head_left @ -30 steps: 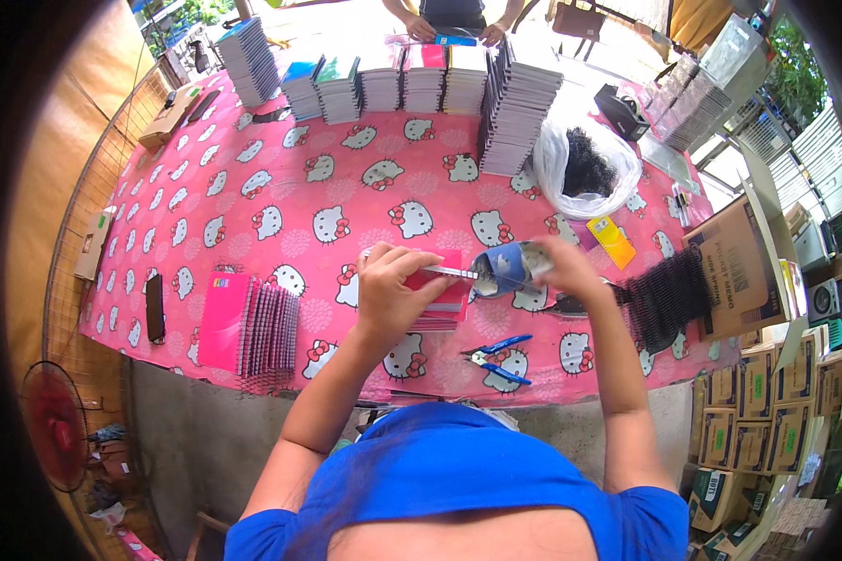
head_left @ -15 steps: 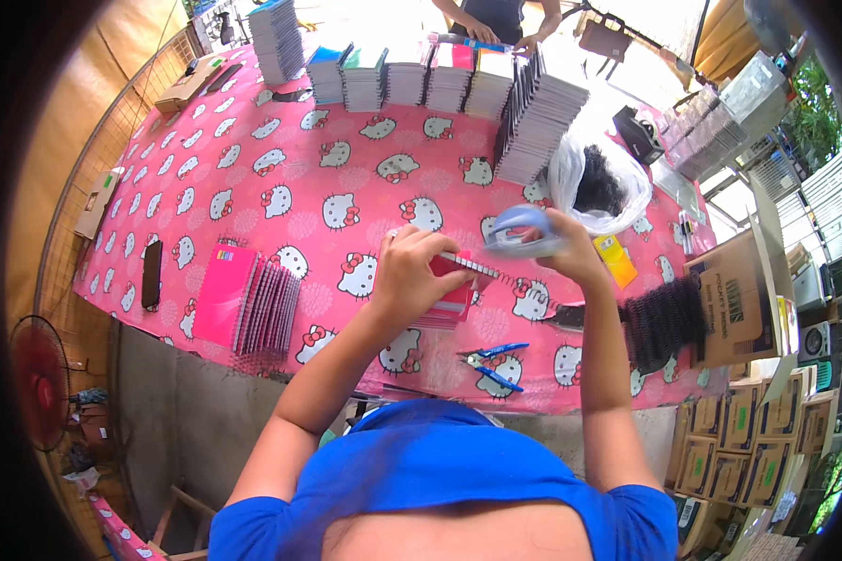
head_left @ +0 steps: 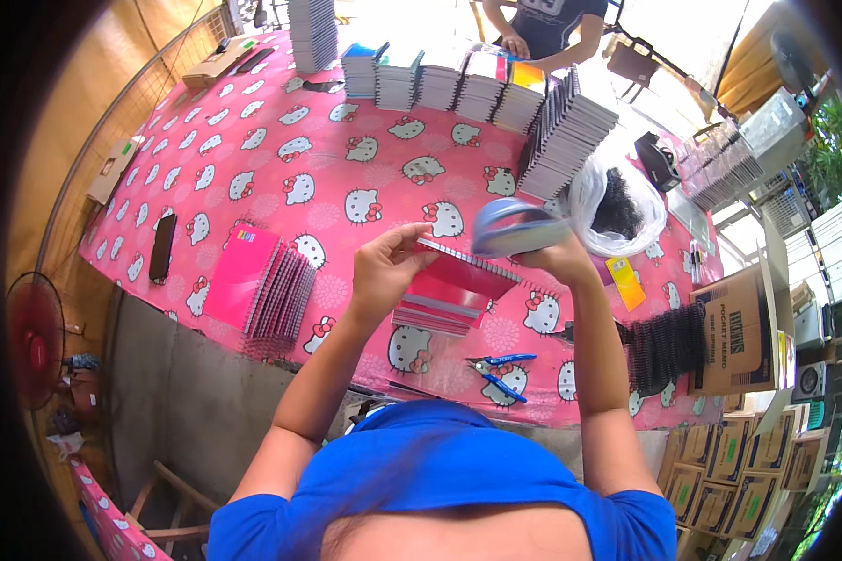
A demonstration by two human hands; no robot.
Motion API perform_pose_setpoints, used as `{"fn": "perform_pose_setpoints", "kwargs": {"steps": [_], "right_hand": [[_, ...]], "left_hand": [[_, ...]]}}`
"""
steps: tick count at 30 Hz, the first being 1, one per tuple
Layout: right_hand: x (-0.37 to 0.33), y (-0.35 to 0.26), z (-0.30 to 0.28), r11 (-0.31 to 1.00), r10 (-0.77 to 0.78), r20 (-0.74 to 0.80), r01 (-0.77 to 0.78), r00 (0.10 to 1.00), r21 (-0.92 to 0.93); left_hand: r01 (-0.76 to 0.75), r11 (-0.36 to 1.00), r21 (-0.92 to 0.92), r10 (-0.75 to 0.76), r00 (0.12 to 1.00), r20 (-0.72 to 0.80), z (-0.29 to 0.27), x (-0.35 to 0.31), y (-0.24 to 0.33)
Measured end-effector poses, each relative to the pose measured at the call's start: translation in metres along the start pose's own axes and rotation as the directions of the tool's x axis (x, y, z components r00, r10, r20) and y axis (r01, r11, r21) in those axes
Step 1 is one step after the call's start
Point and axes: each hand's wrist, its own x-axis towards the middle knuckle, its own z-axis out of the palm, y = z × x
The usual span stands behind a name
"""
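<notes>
My left hand (head_left: 390,273) pinches the upper left corner of a pink-red notebook (head_left: 444,290), which is tilted up over the table. A row of holes with spiral binding runs along its top edge. My right hand (head_left: 559,259) is closed on a blue-grey, rounded handheld device (head_left: 510,227), blurred by motion, just above the notebook's right end. Below the notebook lie more pink-edged pads (head_left: 430,321). Blue-handled cutting pliers (head_left: 500,374) lie on the table nearer to me, jaws to the left.
Stacked pink spiral notebooks (head_left: 253,280) sit left. Black coils (head_left: 669,346) lie right, beside a cardboard box (head_left: 744,327). A plastic bag (head_left: 585,210) with black material, a yellow packet (head_left: 625,283) and notebook stacks (head_left: 566,136) stand farther off. Another person (head_left: 543,33) works across the table.
The notebook has been tilted up, showing more of its cover. The coil that trailed off its right end now shows mostly along its edge. My right hand still holds the device.
</notes>
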Motion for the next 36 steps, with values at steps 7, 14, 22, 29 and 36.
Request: {"fn": "perform_pose_setpoints", "kwargs": {"steps": [7,14,22,29,36], "right_hand": [[0.018,0.027,0.009,0.982,-0.072,0.003,0.072,0.997,-0.176],[-0.046,0.127,-0.018,0.409,0.103,-0.501,-0.495,0.860,-0.767],[-0.176,0.122,0.093,0.503,-0.148,-0.174,-0.077,0.974,-0.861],[-0.155,0.026,0.105,0.949,0.053,-0.367,-0.162,0.929,-0.272],[-0.133,-0.011,0.111,0.855,-0.244,-0.303,0.057,0.921,-0.516]], "left_hand": [[0.109,0.968,-0.227,-0.102,0.994,0.042,-0.013,0.004,-0.012],[0.115,0.928,-0.355,-0.067,0.987,0.144,-0.011,0.008,-0.014],[-0.590,0.787,0.179,0.545,0.801,0.247,0.020,-0.033,0.025],[-0.521,0.816,0.250,0.498,0.853,0.153,0.027,-0.062,-0.013],[-0.518,0.829,0.214,0.500,0.856,0.135,0.032,-0.065,-0.003]]}}
